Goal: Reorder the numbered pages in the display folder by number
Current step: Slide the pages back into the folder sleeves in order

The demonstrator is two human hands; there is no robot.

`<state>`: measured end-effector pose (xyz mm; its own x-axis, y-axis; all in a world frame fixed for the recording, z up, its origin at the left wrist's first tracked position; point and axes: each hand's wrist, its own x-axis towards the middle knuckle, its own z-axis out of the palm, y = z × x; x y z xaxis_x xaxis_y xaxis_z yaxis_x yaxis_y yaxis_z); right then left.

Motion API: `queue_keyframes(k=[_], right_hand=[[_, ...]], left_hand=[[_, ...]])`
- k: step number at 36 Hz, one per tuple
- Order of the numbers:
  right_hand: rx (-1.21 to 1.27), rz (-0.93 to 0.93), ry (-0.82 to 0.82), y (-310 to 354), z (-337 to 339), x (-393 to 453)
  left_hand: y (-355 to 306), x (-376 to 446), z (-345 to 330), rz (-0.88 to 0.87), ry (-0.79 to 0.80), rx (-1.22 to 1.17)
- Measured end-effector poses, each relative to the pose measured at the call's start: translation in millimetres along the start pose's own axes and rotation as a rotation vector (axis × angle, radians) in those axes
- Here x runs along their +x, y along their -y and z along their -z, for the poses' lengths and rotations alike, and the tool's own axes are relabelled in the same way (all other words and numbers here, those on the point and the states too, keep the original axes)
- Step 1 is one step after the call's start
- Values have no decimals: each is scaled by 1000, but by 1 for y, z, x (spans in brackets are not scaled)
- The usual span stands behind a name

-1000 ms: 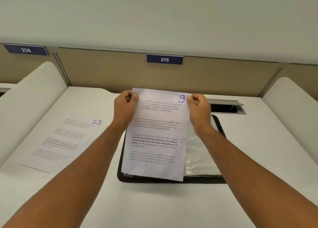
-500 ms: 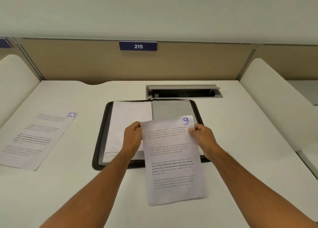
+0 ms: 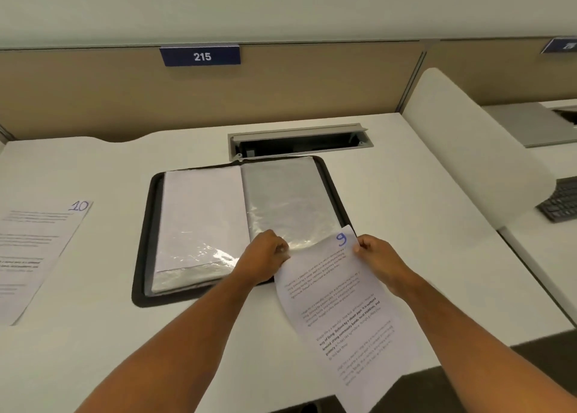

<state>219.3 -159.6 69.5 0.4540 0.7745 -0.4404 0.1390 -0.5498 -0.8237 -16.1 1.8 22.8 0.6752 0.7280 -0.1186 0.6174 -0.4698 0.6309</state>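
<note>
Both bare forearms reach forward from the lower edge of the view and converge toward the middle. The left hand (image 3: 265,256) is curled, knuckles up, its fingertips and thumb pinching the top left corner of the page marked 9 (image 3: 340,303). The right hand (image 3: 376,258) sits just across from it, level with it, fingers curled inward and thumb on top, pinching the same sheet's top right corner just beside the handwritten number. The two grips lie near each other, with the sheet's top edge bowed between them. Below the grips the sheet hangs toward the person, between the two wrists. Both wrists are roughly straight.
</note>
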Motion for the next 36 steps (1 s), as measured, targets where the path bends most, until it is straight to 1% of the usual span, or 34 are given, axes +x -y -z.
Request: queue_keyframes(k=[6, 9, 11, 15, 19, 22, 26, 34, 36], right_hand=[[12, -7, 27, -9, -7, -8], [-24, -1, 21, -9, -14, -13], [-54, 12, 12, -7, -21, -15], [-139, 31, 3, -5, -34, -17], [-232, 28, 25, -2, -48, -19], [-271, 31, 28, 3, -57, -19], [-294, 31, -16, 11, -66, -18], [-336, 4, -61, 25, -74, -19], [-352, -9, -47, 27, -75, -19]], left_hand=[[1, 9, -3, -24, 23, 48], [4, 11, -5, -23, 24, 41], [7, 12, -6, 7, 6, -3], [13, 14, -5, 85, -80, -133], [15, 13, -2, 102, -94, -206], [18, 13, -1, 97, -92, -226], [19, 12, 0, 83, -80, -241], [16, 13, 1, 2, -36, -189], [17, 13, 1, -6, -39, -182]])
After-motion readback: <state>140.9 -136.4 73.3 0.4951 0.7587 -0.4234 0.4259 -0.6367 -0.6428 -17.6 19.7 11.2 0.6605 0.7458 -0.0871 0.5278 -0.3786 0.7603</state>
